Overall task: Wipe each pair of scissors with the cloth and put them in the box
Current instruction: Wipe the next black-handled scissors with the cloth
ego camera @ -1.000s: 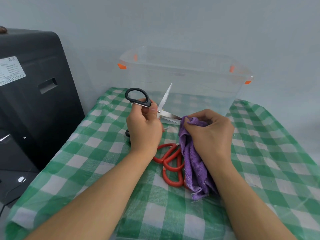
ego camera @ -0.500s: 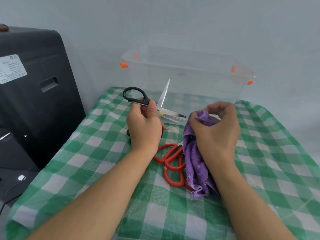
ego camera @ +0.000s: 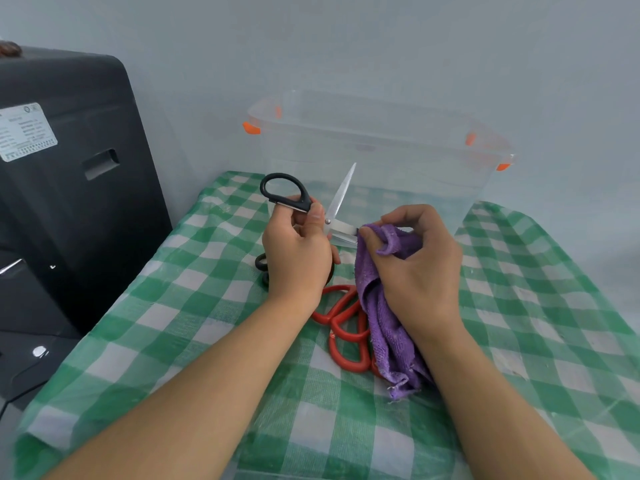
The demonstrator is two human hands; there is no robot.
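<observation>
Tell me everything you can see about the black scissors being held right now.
The black scissors have black plastic-looking handle loops and shiny metal blades joined by a small rivet. They are open: one blade points up and away toward the clear box, the other runs right into the purple cloth. The left hand grips them near the pivot, one loop sticking up, the other showing below the hand. The right hand pinches the cloth round the lower blade.
</observation>
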